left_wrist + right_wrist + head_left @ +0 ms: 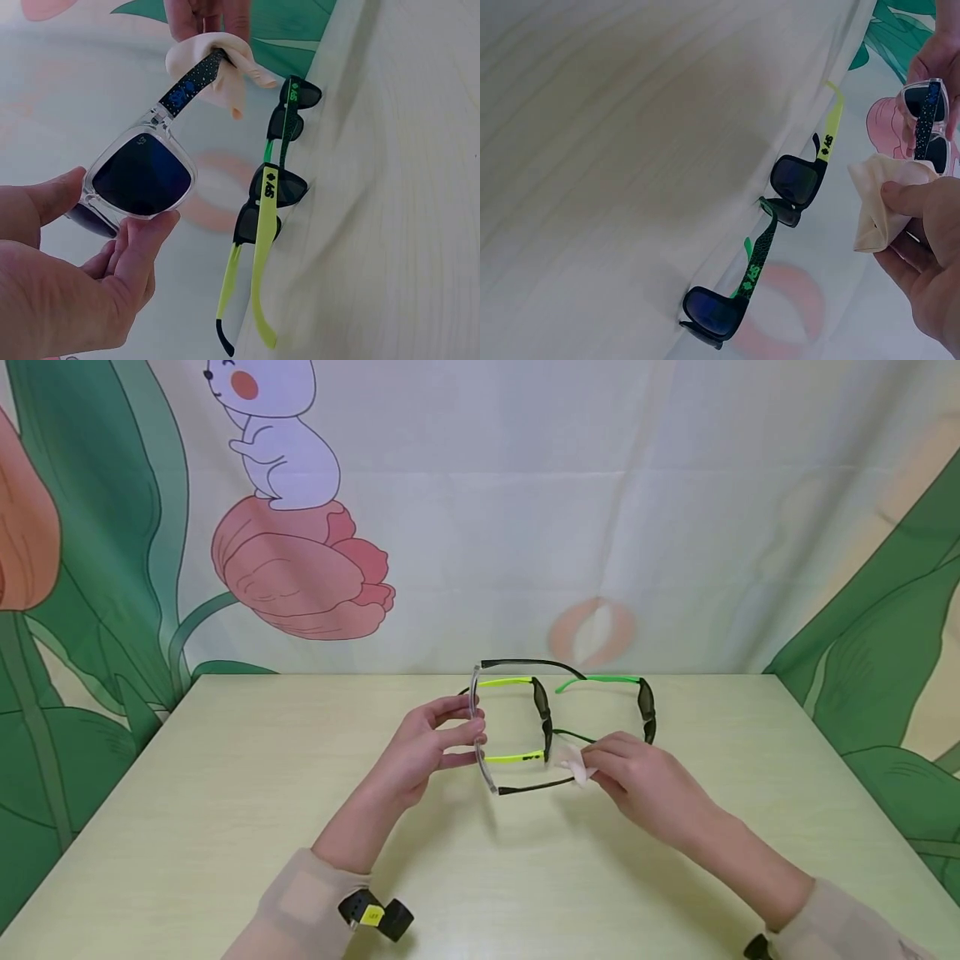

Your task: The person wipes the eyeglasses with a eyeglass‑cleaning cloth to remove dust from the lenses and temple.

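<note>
My left hand grips the front of a pair of clear-framed sunglasses at the bridge, holding it above the table with both speckled black temples spread out to the right. A pale cloth is pinched between the thumb and fingers of my right hand. In the left wrist view the cloth wraps the end of the nearer temple. Behind the held pair, sunglasses with yellow temples stand on the table. Farther right are sunglasses with green temples, partly hidden by my right hand in the head view.
The pale wooden table ends at a hanging backdrop cloth printed with flowers, leaves and a white animal. A black and yellow wrist strap sits over my left sleeve.
</note>
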`<state>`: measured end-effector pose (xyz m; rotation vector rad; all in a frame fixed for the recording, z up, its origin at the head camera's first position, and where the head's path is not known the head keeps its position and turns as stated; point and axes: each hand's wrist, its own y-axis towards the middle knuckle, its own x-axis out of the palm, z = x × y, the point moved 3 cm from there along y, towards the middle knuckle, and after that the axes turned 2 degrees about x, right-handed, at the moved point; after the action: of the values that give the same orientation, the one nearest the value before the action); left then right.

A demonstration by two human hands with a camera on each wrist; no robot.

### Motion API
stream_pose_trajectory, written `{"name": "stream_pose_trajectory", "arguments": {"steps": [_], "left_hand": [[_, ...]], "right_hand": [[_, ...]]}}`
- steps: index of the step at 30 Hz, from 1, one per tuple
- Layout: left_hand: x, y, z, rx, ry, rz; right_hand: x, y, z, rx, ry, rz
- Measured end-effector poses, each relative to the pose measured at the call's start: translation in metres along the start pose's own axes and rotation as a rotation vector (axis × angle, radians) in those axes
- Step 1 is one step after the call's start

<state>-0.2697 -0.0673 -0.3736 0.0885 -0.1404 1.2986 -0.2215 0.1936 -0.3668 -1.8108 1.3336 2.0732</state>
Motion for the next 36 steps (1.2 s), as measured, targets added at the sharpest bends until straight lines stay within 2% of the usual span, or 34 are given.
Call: {"name": "stream_pose_trajectory", "arguments": {"steps": [10, 16, 31, 36], "left_hand": [[0.0, 0.0, -0.003, -0.047, -0.011, 0.027], [0.003, 0.0, -0.003, -0.05, -0.01, 0.036], [0.02, 0.004, -0.013, -0.068, -0.034, 0.098], [0.024, 0.004, -0.015, -0.056, -0.01, 0.079]], "right_hand": [[0.004, 0.001, -0.006, -0.086, -0.011, 0.002], [0.005, 0.004, -0.014, -0.142, -0.03, 0.011], [0.017, 0.017, -0.04, -0.197, -0.105, -0.022], [0.02, 0.018, -0.046, -0.216, -0.126, 0.005]]}}
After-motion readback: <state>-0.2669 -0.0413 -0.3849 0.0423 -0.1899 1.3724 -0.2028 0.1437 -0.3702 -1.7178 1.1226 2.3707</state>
